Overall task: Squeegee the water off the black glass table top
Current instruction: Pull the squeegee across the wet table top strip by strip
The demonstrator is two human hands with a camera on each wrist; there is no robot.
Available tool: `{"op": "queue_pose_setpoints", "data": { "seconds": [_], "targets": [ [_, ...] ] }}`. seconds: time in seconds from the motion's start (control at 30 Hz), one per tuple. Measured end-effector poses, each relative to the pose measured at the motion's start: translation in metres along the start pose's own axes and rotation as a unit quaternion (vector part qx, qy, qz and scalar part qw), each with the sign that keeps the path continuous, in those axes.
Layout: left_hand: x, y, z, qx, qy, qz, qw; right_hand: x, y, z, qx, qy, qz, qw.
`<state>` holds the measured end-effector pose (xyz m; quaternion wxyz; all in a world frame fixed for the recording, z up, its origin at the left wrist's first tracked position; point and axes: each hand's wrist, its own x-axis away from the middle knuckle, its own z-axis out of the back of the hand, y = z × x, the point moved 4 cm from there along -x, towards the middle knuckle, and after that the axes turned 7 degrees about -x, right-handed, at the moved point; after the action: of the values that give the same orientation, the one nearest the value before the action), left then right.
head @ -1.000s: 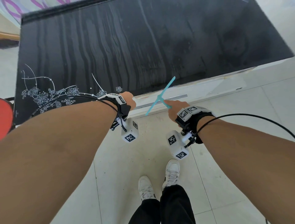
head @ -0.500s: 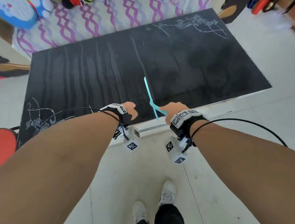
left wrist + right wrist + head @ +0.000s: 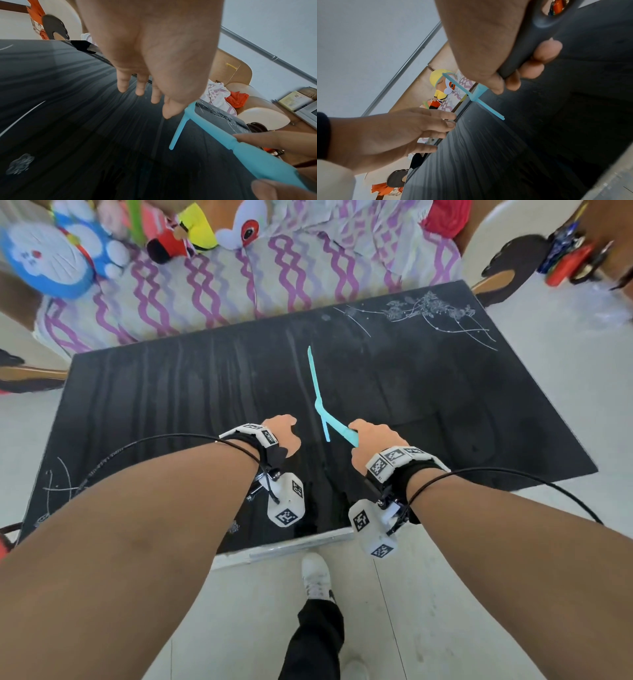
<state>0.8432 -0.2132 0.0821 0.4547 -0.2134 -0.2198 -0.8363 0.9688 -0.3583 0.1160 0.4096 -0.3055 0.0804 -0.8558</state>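
Observation:
The black glass table top (image 3: pixel 171 405) fills the middle of the head view, with pale water streaks running front to back and white flower prints at its corners. My right hand (image 3: pixel 370 440) grips the handle of a turquoise squeegee (image 3: pixel 320 402) over the middle of the glass, its thin blade pointing away from me. Whether the blade touches the glass is unclear. In the right wrist view, my fingers (image 3: pixel 537 67) wrap around the handle and the blade (image 3: pixel 481 104) crosses the table's far edge. My left hand (image 3: pixel 286 436) hovers beside it holding nothing, fingers (image 3: pixel 140 89) relaxed above the glass (image 3: pixel 68 108).
Behind the table stands a sofa with a purple wavy cover (image 3: pixel 205 285) and plush toys (image 3: pixel 51 254). White tiled floor (image 3: pixel 479 594) surrounds the table, and my shoe (image 3: pixel 315 577) is at its near edge. A brown chair (image 3: pixel 507 268) stands at the far right corner.
Both hands moved forward from the near edge to over the middle of the glass. The squeegee blade swung from slanting right to pointing away. The head view tilted up to show the sofa.

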Motion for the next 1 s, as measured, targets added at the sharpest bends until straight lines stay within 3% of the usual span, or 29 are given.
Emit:
{"op": "queue_pose_setpoints", "data": {
  "seconds": [0.2, 0.47, 0.6, 0.77, 0.87, 1.0],
  "targets": [
    [-0.081, -0.007, 0.028, 0.034, 0.033, -0.004, 0.999, -0.102, -0.006, -0.001, -0.052, 0.037, -0.04, 0.997],
    [-0.197, -0.018, 0.049, 0.095, 0.054, -0.013, 0.994, -0.231, -0.016, -0.019, -0.177, 0.057, -0.037, 0.982],
    [-0.24, -0.031, 0.044, 0.088, 0.068, -0.013, 0.994, -0.274, -0.015, -0.032, -0.334, 0.048, -0.061, 0.939],
    [-0.31, -0.048, 0.032, 0.102, 0.096, 0.014, 0.99, -0.351, -0.02, -0.055, -0.409, 0.043, -0.045, 0.91],
    [-0.346, -0.06, 0.03, 0.089, 0.134, 0.025, 0.987, -0.386, -0.026, -0.066, -0.488, 0.0, -0.079, 0.869],
    [-0.391, -0.084, 0.028, 0.056, 0.133, 0.062, 0.988, -0.429, -0.042, -0.072, -0.566, -0.054, -0.102, 0.816]
  ]
}}
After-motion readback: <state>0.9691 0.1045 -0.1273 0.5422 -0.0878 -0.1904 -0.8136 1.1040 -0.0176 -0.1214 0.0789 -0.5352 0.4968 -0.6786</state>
